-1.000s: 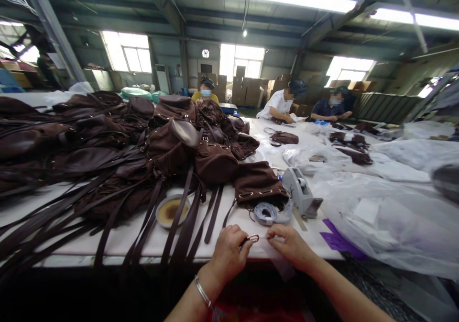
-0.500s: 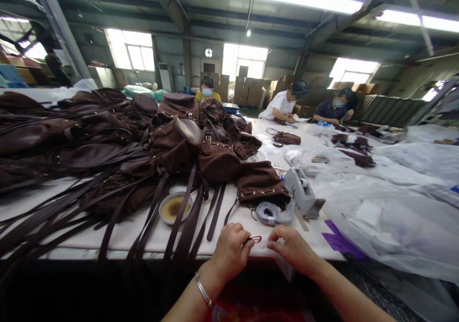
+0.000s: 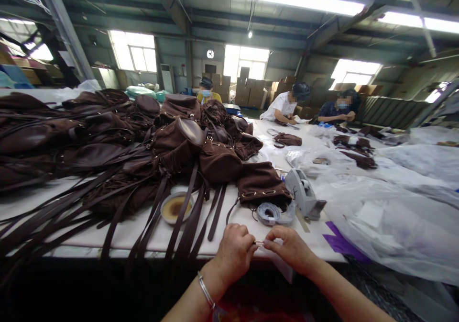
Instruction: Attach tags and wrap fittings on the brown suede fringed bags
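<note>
A white tabletop (image 3: 315,236) is spanning the scene from near to far. On its left, a broad pile of brown bags (image 3: 100,154) is rising, with long straps (image 3: 191,221) trailing over the near edge. On the right, crumpled plastic sheets (image 3: 387,216) are covering much of the surface. Along the far side, three co-workers are sitting: one in yellow (image 3: 215,96) behind the pile, one in white (image 3: 279,105) bending forward, and one in dark clothing (image 3: 330,111) farther right. At near centre, a single bag (image 3: 263,181) is lying beside the pile, and a grey dispenser (image 3: 301,195) is standing just to its right. At the near edge, the left hand (image 3: 236,248) and right hand (image 3: 292,248) are meeting. Left of them, a bowl (image 3: 162,212) is sitting partly beneath a strap; beyond them, a pale coil (image 3: 268,213) is resting against the bag. Clear film (image 3: 285,267) is hanging below the right hand, whose grip is apparently pinching it. A bracelet (image 3: 205,291) is encircling the left wrist. A small metal loop (image 3: 258,243) is bridging the fingertips; the left grip is pinching its left end, while the right fingertips are touching its right end.
</note>
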The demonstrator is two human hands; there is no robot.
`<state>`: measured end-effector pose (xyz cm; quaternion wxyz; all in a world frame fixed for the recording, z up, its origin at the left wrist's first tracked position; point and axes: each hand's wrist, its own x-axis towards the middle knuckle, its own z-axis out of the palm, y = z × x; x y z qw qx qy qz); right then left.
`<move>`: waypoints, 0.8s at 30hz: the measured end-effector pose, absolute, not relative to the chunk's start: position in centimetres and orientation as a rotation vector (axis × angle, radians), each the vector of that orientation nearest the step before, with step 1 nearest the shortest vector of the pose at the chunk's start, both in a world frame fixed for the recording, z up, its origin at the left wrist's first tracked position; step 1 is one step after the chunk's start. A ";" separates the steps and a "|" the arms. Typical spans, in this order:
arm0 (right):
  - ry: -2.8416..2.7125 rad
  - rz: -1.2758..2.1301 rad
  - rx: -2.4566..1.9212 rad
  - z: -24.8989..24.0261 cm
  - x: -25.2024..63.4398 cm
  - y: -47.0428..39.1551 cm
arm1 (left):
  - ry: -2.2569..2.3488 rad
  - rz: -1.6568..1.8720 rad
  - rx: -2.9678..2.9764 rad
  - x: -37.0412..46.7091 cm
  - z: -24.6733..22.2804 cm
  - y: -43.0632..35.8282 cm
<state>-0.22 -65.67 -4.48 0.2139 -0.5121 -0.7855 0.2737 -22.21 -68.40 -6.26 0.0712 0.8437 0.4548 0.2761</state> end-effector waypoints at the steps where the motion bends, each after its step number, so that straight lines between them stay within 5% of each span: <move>1: -2.183 0.768 -1.410 -4.5 -0.4 -65.7 | 1.366 0.819 2.557 -22.1 -6.3 -68.4; 24: -2.159 0.868 -1.318 -5.7 -0.3 -64.6 | 1.275 0.681 2.449 -23.3 -7.5 -66.1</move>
